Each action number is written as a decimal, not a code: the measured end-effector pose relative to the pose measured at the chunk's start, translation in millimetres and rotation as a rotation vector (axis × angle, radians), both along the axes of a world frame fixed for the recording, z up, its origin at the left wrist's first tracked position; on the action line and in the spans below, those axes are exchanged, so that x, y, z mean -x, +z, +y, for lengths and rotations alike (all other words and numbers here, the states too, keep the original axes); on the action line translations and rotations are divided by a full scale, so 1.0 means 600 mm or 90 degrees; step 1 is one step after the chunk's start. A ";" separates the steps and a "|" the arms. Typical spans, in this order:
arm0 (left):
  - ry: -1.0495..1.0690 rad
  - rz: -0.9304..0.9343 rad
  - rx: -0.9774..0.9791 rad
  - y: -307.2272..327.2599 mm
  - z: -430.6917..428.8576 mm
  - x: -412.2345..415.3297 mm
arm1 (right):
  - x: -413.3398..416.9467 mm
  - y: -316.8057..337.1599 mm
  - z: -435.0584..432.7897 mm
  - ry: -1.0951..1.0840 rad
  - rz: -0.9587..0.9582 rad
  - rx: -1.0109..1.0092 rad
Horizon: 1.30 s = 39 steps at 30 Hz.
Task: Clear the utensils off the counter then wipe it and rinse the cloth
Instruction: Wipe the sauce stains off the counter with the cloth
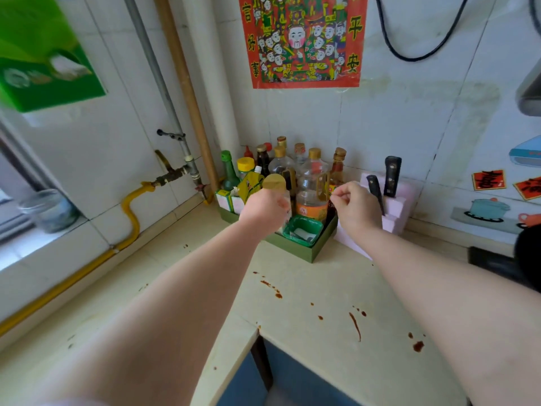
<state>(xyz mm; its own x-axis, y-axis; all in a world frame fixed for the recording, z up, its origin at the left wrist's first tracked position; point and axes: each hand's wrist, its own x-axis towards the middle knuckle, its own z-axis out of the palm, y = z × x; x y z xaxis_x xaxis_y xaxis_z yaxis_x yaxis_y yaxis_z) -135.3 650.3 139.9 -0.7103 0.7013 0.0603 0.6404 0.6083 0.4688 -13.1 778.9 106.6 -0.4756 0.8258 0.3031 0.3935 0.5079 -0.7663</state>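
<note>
Gripping a gold-capped bottle (274,183) at the green box (288,244), the left hand (263,209) seemingly frees the stained counter (322,288). Right hand (355,206) curled; hold unclear.

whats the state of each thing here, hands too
pale stone counter: spattered with brown stains, unwiped
green rectangular box: full of upright capped bottles
small green plastic tub: open, no lid
pink stepped knife block: two black-handled knives slotted in
left hand: grips gold-capped white bottle
right hand: fingers curled at clear oil bottle handle, grip unclear
</note>
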 end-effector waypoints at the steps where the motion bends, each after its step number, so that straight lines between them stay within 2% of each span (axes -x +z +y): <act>1: 0.003 -0.017 -0.004 -0.002 -0.018 0.002 | 0.005 -0.006 -0.021 0.015 -0.013 0.001; 21: 0.250 -0.106 0.030 -0.100 -0.491 0.070 | 0.152 -0.089 -0.434 0.302 -0.223 0.013; 30: 0.478 -0.160 0.026 -0.144 -0.715 0.042 | 0.215 -0.115 -0.662 0.588 -0.301 -0.023; 39: 0.674 -0.235 0.097 -0.173 -0.848 -0.068 | 0.216 -0.151 -0.771 0.781 -0.389 -0.017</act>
<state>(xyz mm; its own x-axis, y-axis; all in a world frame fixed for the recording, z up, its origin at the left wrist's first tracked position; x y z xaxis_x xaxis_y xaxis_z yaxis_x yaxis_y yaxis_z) -94.8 141.4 36.4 -0.9078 -0.2812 -0.3113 -0.3931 0.8293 0.3971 -142.6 316.2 16.1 -0.9527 -0.2213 -0.2084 -0.0467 0.7840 -0.6190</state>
